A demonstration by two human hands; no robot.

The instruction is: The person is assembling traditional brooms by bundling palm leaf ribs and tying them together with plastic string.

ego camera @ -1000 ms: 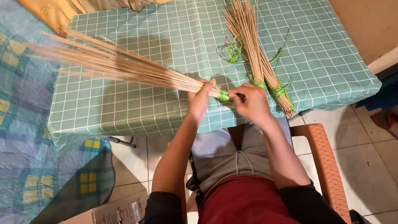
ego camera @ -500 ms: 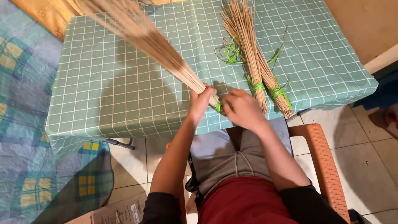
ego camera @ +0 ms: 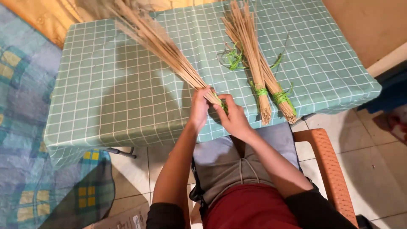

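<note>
- Where the table edge meets the person's lap at frame centre, both hands close on the bound end of a bundle of thin tan sticks [ego camera: 169,51].
- The left hand [ego camera: 199,108] is clamped around the bundle just above its green tie [ego camera: 222,106].
- The right hand [ego camera: 233,118] pinches the tie, fingers together on it.
- The sticks fan away toward the upper left of the frame, blurred at the far end.
- Two tied stick bundles [ego camera: 258,72] lie on the green checked tablecloth [ego camera: 110,97], just right of the hands.
- Loose green strips [ego camera: 233,57] lie beside them, upper centre.
- An orange chair arm [ego camera: 326,165] shows at lower right.
</note>
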